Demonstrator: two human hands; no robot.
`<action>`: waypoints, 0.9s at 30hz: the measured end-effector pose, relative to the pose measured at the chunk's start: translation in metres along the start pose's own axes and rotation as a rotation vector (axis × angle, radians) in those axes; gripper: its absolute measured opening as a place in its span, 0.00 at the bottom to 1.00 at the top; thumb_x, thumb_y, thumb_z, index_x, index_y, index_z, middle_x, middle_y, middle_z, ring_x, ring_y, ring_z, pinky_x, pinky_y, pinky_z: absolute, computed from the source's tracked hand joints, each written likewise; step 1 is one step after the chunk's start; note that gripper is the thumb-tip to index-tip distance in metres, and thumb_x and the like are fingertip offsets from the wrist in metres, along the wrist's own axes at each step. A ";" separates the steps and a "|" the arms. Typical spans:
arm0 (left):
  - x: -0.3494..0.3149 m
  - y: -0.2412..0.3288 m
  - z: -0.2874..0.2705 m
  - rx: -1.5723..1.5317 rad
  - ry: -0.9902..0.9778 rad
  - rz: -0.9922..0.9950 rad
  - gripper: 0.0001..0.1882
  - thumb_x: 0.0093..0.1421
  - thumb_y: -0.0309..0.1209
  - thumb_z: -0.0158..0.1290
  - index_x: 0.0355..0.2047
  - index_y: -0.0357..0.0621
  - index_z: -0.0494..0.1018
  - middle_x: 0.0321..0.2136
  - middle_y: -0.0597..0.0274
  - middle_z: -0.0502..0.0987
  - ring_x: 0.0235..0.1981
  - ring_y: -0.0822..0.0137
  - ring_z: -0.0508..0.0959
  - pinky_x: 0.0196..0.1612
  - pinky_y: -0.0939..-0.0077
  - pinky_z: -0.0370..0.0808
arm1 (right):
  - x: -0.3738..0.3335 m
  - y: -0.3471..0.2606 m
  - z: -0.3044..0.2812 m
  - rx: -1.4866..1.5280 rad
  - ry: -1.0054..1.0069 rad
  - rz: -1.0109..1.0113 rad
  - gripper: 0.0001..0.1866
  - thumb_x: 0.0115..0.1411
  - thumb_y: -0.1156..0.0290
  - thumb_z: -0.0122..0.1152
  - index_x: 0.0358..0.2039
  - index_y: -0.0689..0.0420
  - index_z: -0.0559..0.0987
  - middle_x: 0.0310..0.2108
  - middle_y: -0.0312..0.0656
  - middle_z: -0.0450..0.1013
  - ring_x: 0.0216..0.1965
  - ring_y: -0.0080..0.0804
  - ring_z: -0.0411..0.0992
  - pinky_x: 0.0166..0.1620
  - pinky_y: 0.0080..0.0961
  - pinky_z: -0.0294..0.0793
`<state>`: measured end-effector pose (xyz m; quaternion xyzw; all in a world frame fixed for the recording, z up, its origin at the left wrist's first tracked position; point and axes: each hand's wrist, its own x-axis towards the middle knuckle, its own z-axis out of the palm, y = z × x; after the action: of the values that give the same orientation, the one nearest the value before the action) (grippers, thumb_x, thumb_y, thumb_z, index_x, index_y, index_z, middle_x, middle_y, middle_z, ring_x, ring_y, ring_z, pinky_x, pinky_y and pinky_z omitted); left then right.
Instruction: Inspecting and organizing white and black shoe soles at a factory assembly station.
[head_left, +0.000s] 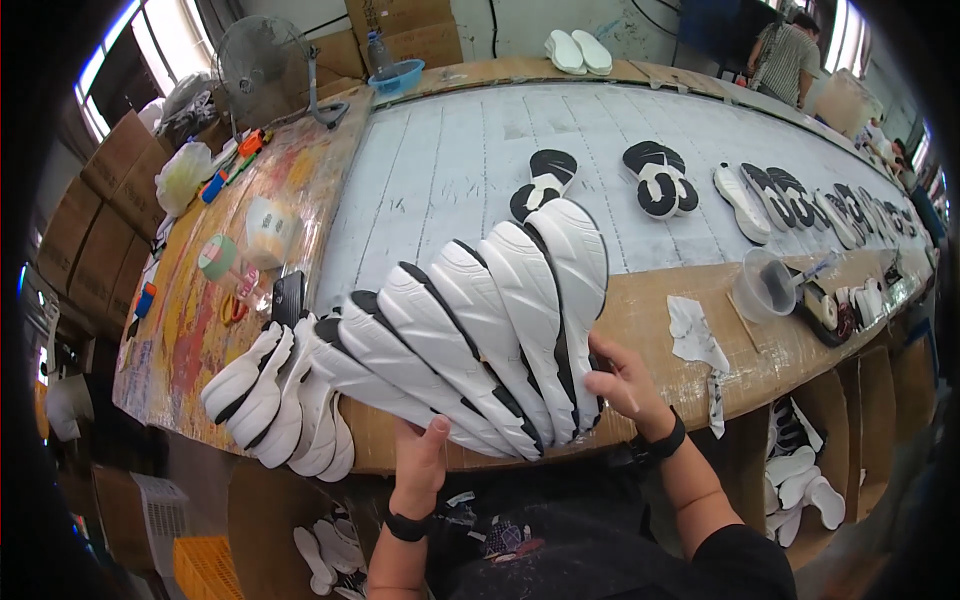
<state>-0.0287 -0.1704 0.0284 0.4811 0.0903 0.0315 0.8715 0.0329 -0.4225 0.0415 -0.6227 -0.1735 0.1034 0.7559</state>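
A fanned row of several white shoe soles (pixel 455 290) with black undersides spreads between my two hands, above the near edge of the bench. My left hand (pixel 420 455) grips the lower left of the row, thumb up against the soles. At the right end, my right hand (pixel 625 378) closes around the last sole, its thumb on the sole's side. Just left of the row, another bunch of white soles (pixel 285 400) leans together at the bench edge. The fingers behind the soles are partly hidden.
Black-and-white soles (pixel 660 180) lie on the white bench top (pixel 420 190), with more in a line at the right. A plastic tub (pixel 765 287), a torn white cloth (pixel 697 335), a phone (pixel 289 295), scissors (pixel 234 308) and a fan (pixel 262 75) are around. Cardboard boxes (pixel 250 520) holding soles stand below.
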 end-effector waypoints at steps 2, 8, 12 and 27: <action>0.008 0.011 0.002 0.093 -0.067 0.145 0.40 0.46 0.33 0.61 0.55 0.40 0.50 0.50 0.61 0.60 0.51 0.65 0.62 0.54 0.70 0.56 | 0.001 -0.007 0.007 -0.134 0.014 -0.027 0.35 0.47 0.72 0.62 0.55 0.65 0.57 0.49 0.48 0.65 0.49 0.29 0.62 0.51 0.24 0.60; 0.009 -0.004 -0.036 0.364 -0.072 0.091 0.35 0.39 0.24 0.64 0.49 0.40 0.61 0.45 0.60 0.68 0.45 0.65 0.68 0.48 0.71 0.66 | -0.012 0.006 0.018 -0.299 0.049 -0.074 0.32 0.46 0.69 0.64 0.51 0.62 0.63 0.48 0.43 0.64 0.50 0.30 0.61 0.53 0.27 0.58; 0.001 -0.008 -0.038 0.705 -0.330 0.275 0.33 0.42 0.27 0.63 0.49 0.41 0.62 0.48 0.60 0.67 0.47 0.67 0.68 0.51 0.72 0.63 | -0.028 0.017 0.010 -0.184 0.062 -0.094 0.33 0.45 0.67 0.66 0.51 0.61 0.63 0.52 0.44 0.61 0.54 0.35 0.57 0.55 0.30 0.55; -0.007 0.001 0.022 0.803 -0.483 0.638 0.44 0.43 0.37 0.61 0.57 0.40 0.49 0.58 0.50 0.49 0.59 0.56 0.49 0.60 0.64 0.46 | -0.088 0.062 -0.016 -0.078 0.371 0.109 0.23 0.57 0.65 0.43 0.52 0.63 0.62 0.53 0.54 0.58 0.57 0.51 0.52 0.57 0.39 0.49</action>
<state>-0.0312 -0.1890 0.0412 0.7718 -0.2566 0.1456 0.5632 -0.0384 -0.4573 -0.0335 -0.6685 -0.0009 0.0210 0.7434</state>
